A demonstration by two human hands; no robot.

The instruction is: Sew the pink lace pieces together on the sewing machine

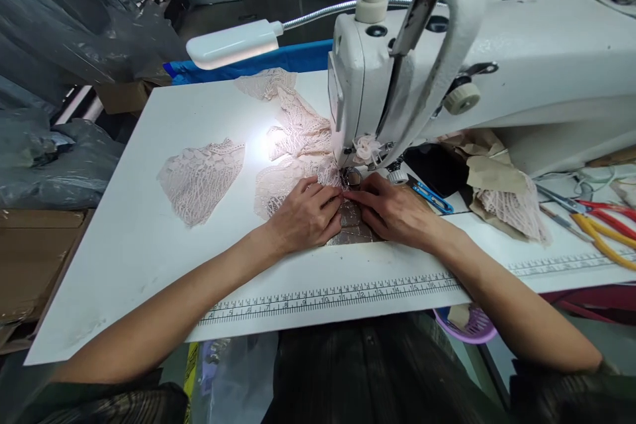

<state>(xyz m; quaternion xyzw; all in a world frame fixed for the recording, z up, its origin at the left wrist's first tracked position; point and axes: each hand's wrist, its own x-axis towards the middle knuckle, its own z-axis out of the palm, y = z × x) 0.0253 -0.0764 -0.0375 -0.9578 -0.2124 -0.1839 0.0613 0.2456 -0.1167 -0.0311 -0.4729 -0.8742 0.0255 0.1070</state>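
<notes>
My left hand (309, 214) lies on the table just left of the sewing machine's (355, 86) presser foot, fingers curled together on pale pink lace fabric (278, 185). My right hand (397, 211) is closed at the right of the foot, its index fingertip meeting the left fingers at the lace edge. What the fingertips pinch is mostly hidden. Under both hands shows a grey-brown patterned plate (352, 228). More bunched lace (301, 126) trails behind, beside the machine head. A separate lace piece (203, 182) lies flat to the left.
A white lamp (233, 44) lights the table. Right of my hand are a blue thread snipper (432, 197), paper-backed lace (511, 209) and yellow-handled scissors (603, 238). A ruler strip (328, 300) runs along the front edge. A purple basket (472, 328) hangs below; cardboard boxes (40, 265) stand left.
</notes>
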